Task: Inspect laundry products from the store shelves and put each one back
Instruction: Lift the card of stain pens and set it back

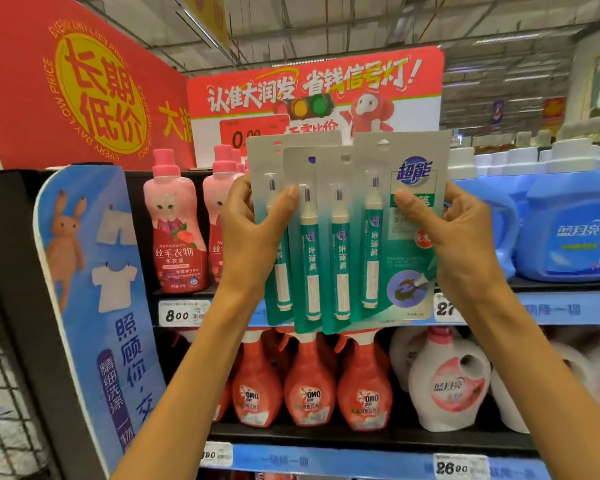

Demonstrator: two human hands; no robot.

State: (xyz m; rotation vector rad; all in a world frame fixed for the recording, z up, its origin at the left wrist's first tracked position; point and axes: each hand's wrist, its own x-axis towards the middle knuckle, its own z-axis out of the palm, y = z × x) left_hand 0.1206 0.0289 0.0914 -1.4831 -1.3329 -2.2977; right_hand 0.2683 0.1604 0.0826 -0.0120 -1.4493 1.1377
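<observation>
Now both hands are up: the left hand (253, 233) and right hand (454, 233) pinch a fan of four stain-pen cards (343, 233), thumbs in front, fingers hidden behind, overlapped cards covering the shelf (568, 308) bottles.

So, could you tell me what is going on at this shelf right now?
A person is holding up a fanned stack of four stain remover pen cards in front of the laundry shelves. The left hand grips the stack's left edge, thumb across the front, and the right hand grips the right edge of the front card. Behind them stand pink detergent bottles and blue detergent jugs on the upper shelf, with red spray bottles below. The cards are not yet back on display.
</observation>
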